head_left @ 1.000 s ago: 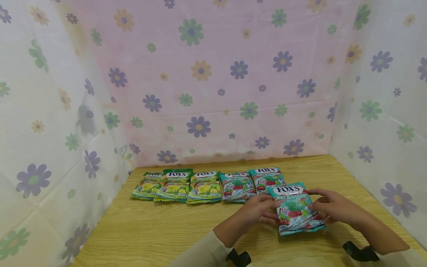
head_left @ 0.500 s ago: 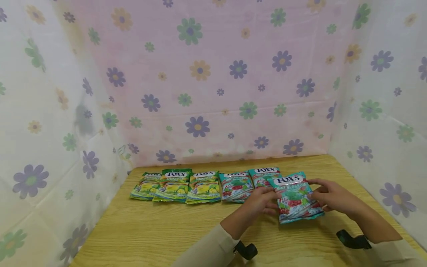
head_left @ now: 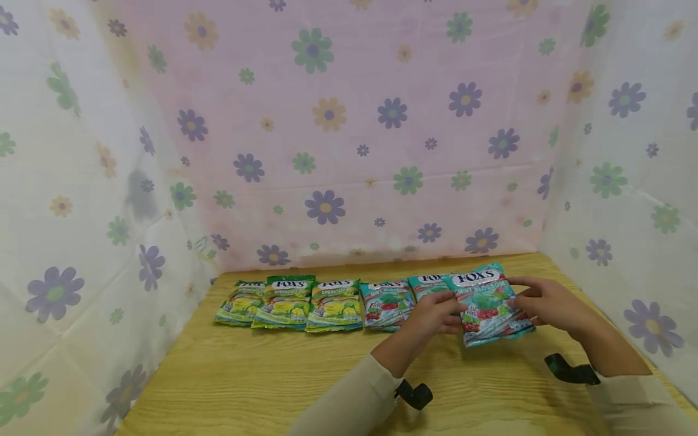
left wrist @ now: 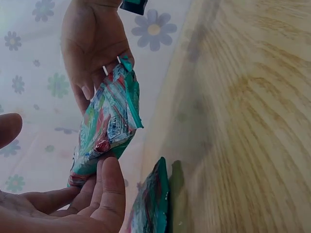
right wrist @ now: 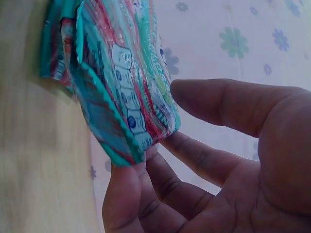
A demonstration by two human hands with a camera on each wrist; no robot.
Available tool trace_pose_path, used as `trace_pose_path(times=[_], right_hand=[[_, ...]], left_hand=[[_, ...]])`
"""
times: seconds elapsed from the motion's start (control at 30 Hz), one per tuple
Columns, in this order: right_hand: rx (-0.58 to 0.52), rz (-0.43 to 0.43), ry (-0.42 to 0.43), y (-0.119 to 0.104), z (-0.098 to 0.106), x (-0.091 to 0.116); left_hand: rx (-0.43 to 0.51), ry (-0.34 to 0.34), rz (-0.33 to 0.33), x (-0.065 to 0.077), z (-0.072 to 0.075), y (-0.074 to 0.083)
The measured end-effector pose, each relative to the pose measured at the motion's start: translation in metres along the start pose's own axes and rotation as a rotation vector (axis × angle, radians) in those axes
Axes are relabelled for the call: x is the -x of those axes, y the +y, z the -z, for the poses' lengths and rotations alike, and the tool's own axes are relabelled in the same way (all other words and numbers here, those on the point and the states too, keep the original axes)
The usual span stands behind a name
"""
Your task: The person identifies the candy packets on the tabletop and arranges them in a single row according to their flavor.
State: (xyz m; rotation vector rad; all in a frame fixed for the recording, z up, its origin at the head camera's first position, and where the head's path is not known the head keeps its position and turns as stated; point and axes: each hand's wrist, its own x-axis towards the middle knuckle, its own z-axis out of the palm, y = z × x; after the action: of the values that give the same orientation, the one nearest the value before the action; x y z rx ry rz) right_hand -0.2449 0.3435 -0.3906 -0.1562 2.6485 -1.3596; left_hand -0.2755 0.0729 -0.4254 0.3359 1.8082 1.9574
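Observation:
A teal candy bag [head_left: 489, 306] marked FOX'S Mint Blossom is held up off the table, tilted, its printed front facing me. My right hand [head_left: 556, 306] pinches its right side, thumb at the front and fingers behind, as the right wrist view shows of the bag [right wrist: 126, 82]. My left hand [head_left: 431, 318] touches the bag's left edge from beneath with extended fingers [left wrist: 111, 189]; its thumb stands apart in the left wrist view. Behind lie two more Mint Blossom bags, one [head_left: 388, 306] fully beside the hand and one [head_left: 428, 286] partly covered.
Three green and yellow Spring Tea candy bags [head_left: 283, 303] continue the row leftward on the wooden table [head_left: 245, 381]. Flower-patterned cloth [head_left: 349, 151] walls the table at the back and both sides. A black strap piece [head_left: 569, 369] sits at each wrist.
The held candy bag has risen and moved away from me, slightly rightward, with both hands following. It now covers more of the rear Mint Blossom bag. The row of bags stays put.

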Motion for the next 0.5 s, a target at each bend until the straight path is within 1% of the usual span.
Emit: trace_pose_path(times=[0.2, 0.37, 0.5], right_hand=[[-0.011, 0.018, 0.034, 0.001, 0.005, -0.006], [0.020, 0.053, 0.101, 0.007, 0.004, -0.013], [0.035, 0.054, 0.146, 0.014, 0.000, -0.017]], left_hand=[[-0.004, 0.034, -0.018, -0.007, -0.008, 0.006], [0.010, 0.071, -0.034, -0.015, -0.012, 0.005], [-0.009, 0.111, -0.023, -0.023, -0.014, 0.003]])
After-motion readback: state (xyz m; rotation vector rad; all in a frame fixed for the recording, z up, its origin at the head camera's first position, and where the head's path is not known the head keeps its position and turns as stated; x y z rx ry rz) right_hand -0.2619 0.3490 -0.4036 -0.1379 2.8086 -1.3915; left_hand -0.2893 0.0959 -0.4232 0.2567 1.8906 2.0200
